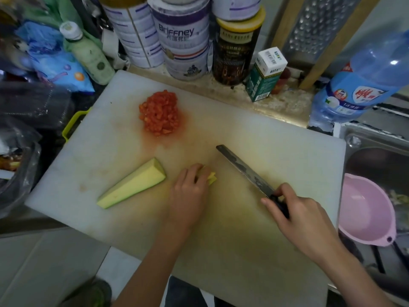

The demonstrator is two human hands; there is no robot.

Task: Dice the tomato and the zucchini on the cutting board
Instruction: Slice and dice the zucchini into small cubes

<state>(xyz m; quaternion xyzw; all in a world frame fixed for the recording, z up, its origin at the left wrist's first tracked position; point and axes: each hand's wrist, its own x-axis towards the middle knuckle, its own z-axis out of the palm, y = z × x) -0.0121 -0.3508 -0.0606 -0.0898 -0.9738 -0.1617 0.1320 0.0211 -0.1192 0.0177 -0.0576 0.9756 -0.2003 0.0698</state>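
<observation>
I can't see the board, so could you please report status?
Left hand holds zucchini piece. Right hand grips knife, blade beside it. Tomato diced; zucchini wedge uncut.

The word "Briffney" is readable on the middle white tin point(182, 38) behind the board.

Left hand point(188, 191): palm down, fingers curled forward onto a small zucchini piece point(211, 177), whose end shows just past the fingertips. Right hand point(296, 216): back up, wrapped round the handle of the knife point(243, 169), one digit lying straight along its near side; blade points away and leftward from the hand. Both forearms bare. Hands apart.
</observation>
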